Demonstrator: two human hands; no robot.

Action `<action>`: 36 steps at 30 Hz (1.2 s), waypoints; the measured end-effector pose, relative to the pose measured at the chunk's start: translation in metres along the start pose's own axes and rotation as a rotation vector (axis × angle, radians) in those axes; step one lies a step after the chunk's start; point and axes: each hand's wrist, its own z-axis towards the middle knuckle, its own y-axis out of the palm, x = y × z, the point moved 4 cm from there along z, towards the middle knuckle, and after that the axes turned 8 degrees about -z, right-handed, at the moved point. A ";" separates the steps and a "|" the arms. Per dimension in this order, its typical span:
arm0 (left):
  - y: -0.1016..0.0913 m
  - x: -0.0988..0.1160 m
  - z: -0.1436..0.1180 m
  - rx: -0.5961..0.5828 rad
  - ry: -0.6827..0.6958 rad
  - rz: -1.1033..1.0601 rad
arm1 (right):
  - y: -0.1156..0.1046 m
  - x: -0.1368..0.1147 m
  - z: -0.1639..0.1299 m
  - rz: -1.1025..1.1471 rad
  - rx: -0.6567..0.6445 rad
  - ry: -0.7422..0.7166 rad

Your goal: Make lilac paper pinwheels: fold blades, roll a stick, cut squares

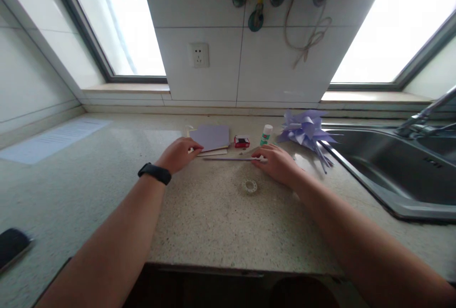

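My left hand [181, 154] is closed at the near left corner of a stack of purple paper [213, 136], its thumb and fingertips together on the edge. Under the purple sheets, paler sheets stick out a little. My right hand [277, 162] has its fingers on the white right end of a thin purple stick [228, 159], which lies flat along the counter. Just behind the right fingers stands a glue stick [266, 135] with a white cap. Between the hands lies a small red and black box [242, 141]. A roll of clear tape [250, 186] lies nearer to me.
Purple pinwheels [307, 130] lie at the right, beside the steel sink [395, 170] and its faucet [423, 113]. A printed sheet [53, 138] lies at the far left, a dark phone-like object [13, 248] at the near left. A wall with a socket [199, 55] stands behind the counter.
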 end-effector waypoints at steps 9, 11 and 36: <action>-0.001 -0.035 0.001 0.181 -0.141 0.059 | -0.016 0.015 -0.010 0.079 0.116 0.016; 0.007 -0.036 0.005 0.156 -0.128 0.053 | -0.020 0.017 -0.011 0.101 0.139 0.010; 0.009 -0.027 0.005 -0.057 -0.137 0.115 | -0.019 0.020 -0.016 0.175 0.019 0.021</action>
